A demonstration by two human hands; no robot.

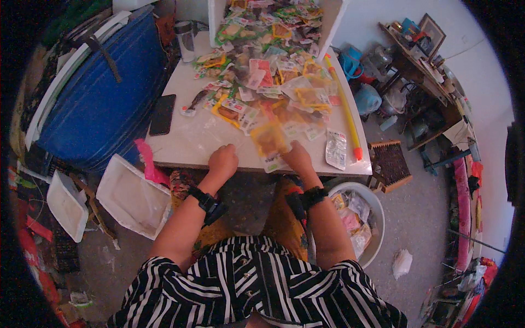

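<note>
Head view: right hand (298,158) clamped on the edge of a yellow packet (268,138), over the near part of the table (188,134).
Left hand (223,160) curls at the table's near edge; can't tell if its fingers grip anything. Packet pile (262,71) covers the table's far part. Judgement: pinch just one packet by its rim, lift it clear so neighbours don't drag, left fingers free to steady.

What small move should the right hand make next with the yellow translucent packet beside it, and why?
Probably the right hand should draw the yellow translucent packet clear of the heap of colourful plastic packets: the hand meets its right edge, and the heap crowds right behind it.
</note>
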